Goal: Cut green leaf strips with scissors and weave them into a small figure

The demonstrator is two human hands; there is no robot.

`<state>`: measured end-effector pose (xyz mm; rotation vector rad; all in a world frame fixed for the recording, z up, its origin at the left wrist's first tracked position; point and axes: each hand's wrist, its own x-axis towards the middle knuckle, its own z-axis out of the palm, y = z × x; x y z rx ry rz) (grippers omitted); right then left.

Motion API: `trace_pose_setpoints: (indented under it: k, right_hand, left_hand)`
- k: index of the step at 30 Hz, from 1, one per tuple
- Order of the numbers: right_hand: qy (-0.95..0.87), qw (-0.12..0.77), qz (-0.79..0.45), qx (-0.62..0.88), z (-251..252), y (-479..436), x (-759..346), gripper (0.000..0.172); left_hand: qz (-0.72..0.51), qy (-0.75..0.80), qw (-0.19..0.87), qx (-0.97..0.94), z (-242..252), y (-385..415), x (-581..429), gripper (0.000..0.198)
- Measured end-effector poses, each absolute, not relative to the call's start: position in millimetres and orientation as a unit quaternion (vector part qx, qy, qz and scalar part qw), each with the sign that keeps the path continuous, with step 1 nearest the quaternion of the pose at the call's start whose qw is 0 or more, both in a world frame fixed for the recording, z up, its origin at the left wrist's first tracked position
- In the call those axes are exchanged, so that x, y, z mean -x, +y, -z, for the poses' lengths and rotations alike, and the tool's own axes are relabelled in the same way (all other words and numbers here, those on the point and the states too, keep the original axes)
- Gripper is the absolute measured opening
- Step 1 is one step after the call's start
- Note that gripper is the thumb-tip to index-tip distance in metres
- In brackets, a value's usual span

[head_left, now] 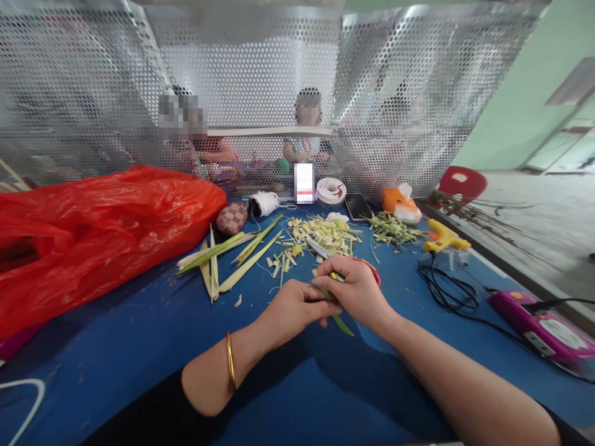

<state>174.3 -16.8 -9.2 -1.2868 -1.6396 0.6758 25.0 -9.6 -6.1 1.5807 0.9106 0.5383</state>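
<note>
My left hand [297,308] is closed in a pinch on a green leaf strip [343,324], whose tip sticks out below the fingers. Close against it, my right hand [356,286] is closed around scissors with red handles [375,272]; their blades [318,248] point away to the upper left. The right fingertips also meet the upper end of the strip, partly hidden by the hands. Beyond the hands lies a heap of pale green leaf cuttings [328,232]. Several long leaf pieces [248,267] rest to its left.
A red plastic bag [106,229] fills the left side. Thread [264,203], a ribbon spool [331,191], a phone [357,207] and tissues [400,204] line the back. At right are a yellow glue gun [444,236] with a cord and a purple power strip [542,325].
</note>
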Motion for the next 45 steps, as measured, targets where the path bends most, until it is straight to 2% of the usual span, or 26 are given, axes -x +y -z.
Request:
trace_pose_setpoints:
  k: [5,10,12,18,23,29,36,45]
  right_hand:
    - [-0.659,0.480,-0.228,0.532,6.5,-18.9,-173.3,0.012]
    - [-0.680,0.499,-0.204,0.497,7.9,-17.7,-171.7,0.014]
    - [-0.659,0.505,-0.227,0.509,8.0,-16.2,-171.8,0.012]
    - [-0.564,0.512,-0.331,0.557,4.3,-13.2,-172.8,0.014]
    - [-0.572,0.518,-0.343,0.536,2.4,-13.6,-171.8,0.013]
    - [-0.573,0.510,-0.370,0.525,3.0,-15.0,-170.1,0.015]
    - [-0.604,0.504,-0.321,0.528,6.8,-15.2,-170.1,0.013]
    - [-0.633,0.510,-0.281,0.510,10.5,-17.6,-169.5,0.013]
  left_hand:
    - [-0.209,0.372,0.543,-0.723,6.9,-8.2,-22.7,0.029]
    - [-0.208,0.380,0.516,-0.739,7.3,-9.0,-22.6,0.037]
    - [-0.206,0.382,0.541,-0.721,4.9,-9.7,-23.1,0.037]
    - [-0.204,0.343,0.639,-0.658,-4.0,-9.7,-22.6,0.017]
    - [-0.206,0.315,0.687,-0.621,1.2,-8.2,-21.8,0.029]
    - [-0.238,0.322,0.755,-0.520,8.7,-7.3,-22.8,0.033]
    - [-0.221,0.344,0.714,-0.568,9.3,-9.8,-25.1,0.023]
    - [-0.218,0.357,0.693,-0.587,8.0,-11.8,-25.8,0.027]
